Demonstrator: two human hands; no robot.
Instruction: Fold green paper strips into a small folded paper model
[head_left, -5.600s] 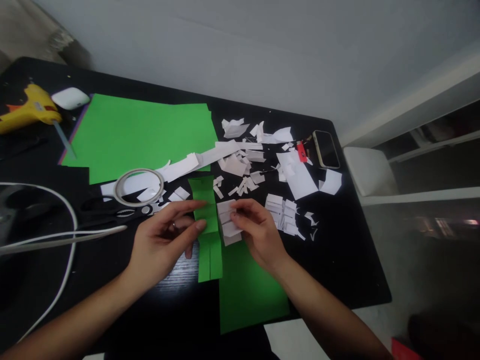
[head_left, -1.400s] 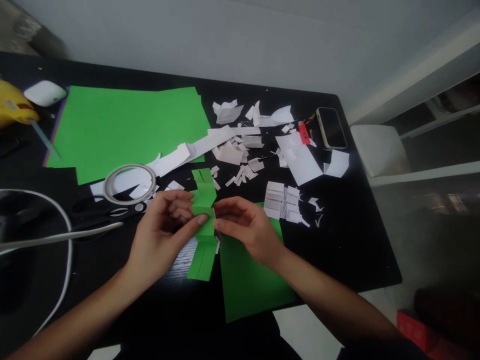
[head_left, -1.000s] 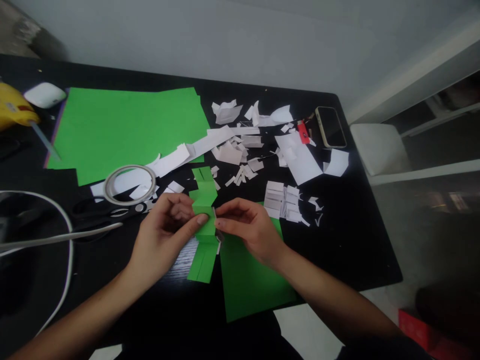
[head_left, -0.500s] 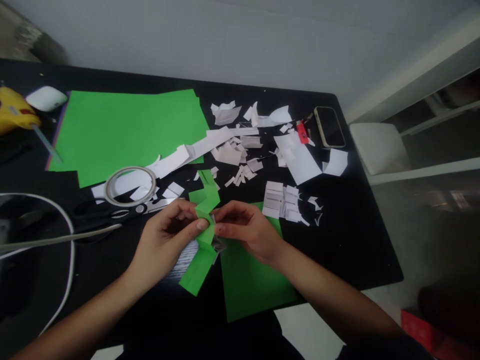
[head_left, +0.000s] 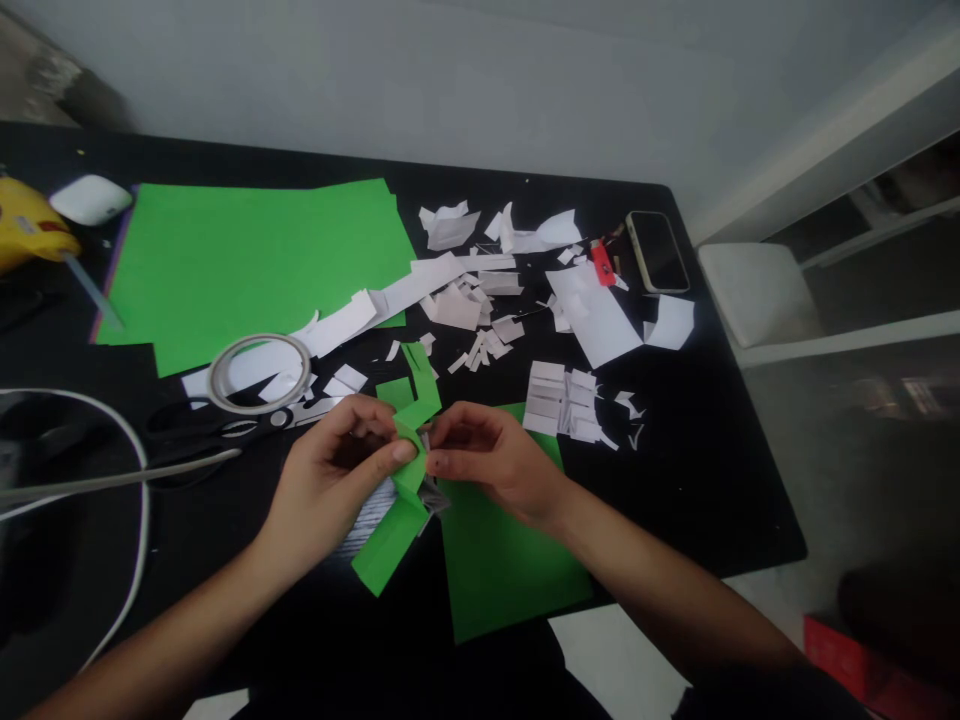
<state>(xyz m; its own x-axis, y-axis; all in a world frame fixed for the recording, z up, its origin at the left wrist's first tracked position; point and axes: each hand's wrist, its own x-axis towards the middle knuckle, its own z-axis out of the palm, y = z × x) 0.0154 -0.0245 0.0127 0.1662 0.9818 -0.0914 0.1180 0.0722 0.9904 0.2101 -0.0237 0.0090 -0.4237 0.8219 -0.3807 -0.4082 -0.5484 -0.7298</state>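
Note:
My left hand (head_left: 341,470) pinches a folded green paper strip (head_left: 388,545), its thumb flat on the front near the middle. The strip zigzags above and below the thumb. At its right edge, my right hand (head_left: 499,460) presses thumb and fingers together on the same piece; the exact fingertip contact is partly hidden. A small grey-white folded paper (head_left: 433,495) shows behind the strip, just below the right fingertips. Under the right hand lies a green sheet (head_left: 510,570). Folded white paper pieces (head_left: 562,400) rest at its upper right corner.
Scissors (head_left: 277,418) and a tape roll (head_left: 217,385) lie left of my hands. Behind them are large green sheets (head_left: 255,260), a long white strip (head_left: 405,290) and paper scraps (head_left: 457,305). A yellow glue gun (head_left: 34,225), a phone (head_left: 660,252) and a white cable (head_left: 139,560) are farther out.
The lower end of the green strip has swung slightly left and down, and its upper end leans a little more to the right. Both hands keep nearly the same place and grip.

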